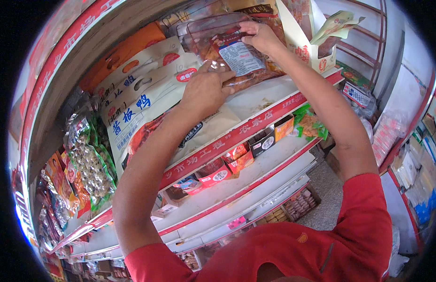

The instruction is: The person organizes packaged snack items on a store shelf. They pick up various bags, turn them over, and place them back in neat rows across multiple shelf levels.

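Observation:
A clear plastic food package (203, 38) with reddish-brown contents and a printed label (242, 58) leans back on the upper shelf. My left hand (207, 86) grips its lower left part, the index finger lying across the front. Above the label, my right hand (262, 37) has its fingers and thumb bent onto the plastic near the upper right. Just left of the package stand several cream paper bags (144, 83) with handle holes and printing. A flat packet (203, 130) lies below my left forearm, which hides part of it.
Silvery packs of spotted eggs (89, 155) stand at the left. A cream carton (323, 58) stands at the shelf's right end. The red-strip shelf edge (235, 132) runs below my arms, with small snack boxes (214, 172) on the shelf beneath. A metal rack (365, 35) is behind.

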`<action>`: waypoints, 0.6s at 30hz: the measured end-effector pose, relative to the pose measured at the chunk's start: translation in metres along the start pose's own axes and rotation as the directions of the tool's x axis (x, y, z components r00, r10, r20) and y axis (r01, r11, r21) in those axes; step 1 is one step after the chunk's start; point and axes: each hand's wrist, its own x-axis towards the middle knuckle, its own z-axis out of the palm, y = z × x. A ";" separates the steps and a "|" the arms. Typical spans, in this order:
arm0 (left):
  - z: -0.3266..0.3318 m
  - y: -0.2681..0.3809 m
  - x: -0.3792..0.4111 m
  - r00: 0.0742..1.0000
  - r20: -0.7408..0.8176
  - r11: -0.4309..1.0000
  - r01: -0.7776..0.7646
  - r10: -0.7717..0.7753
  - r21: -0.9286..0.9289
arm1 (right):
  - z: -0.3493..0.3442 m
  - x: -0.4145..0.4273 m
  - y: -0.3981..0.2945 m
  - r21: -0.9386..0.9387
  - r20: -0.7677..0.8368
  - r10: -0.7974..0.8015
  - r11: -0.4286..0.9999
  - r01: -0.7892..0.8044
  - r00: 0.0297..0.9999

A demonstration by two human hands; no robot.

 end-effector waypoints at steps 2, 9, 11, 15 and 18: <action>0.000 0.000 -0.001 0.997 -0.063 0.999 -0.046 0.046 0.000 | 0.002 -0.001 0.001 -0.189 -0.095 -0.061 0.981 0.042 0.994; 0.001 -0.002 -0.003 0.999 -0.034 0.991 -0.031 0.027 -0.133 | 0.004 0.007 -0.002 0.150 0.087 0.420 0.891 -0.428 0.903; 0.008 -0.009 -0.001 0.998 -0.037 0.979 -0.063 0.056 -0.195 | 0.002 0.003 -0.027 0.372 0.221 0.298 0.855 -0.362 0.929; 0.015 -0.011 0.001 0.971 -0.153 0.970 -0.205 0.184 -0.132 | 0.010 0.009 -0.025 0.303 0.128 0.260 0.909 -0.288 0.957; 0.008 -0.004 0.003 0.986 -0.098 0.972 -0.148 0.132 -0.180 | 0.000 0.011 -0.002 0.223 0.111 0.414 0.875 -0.429 0.903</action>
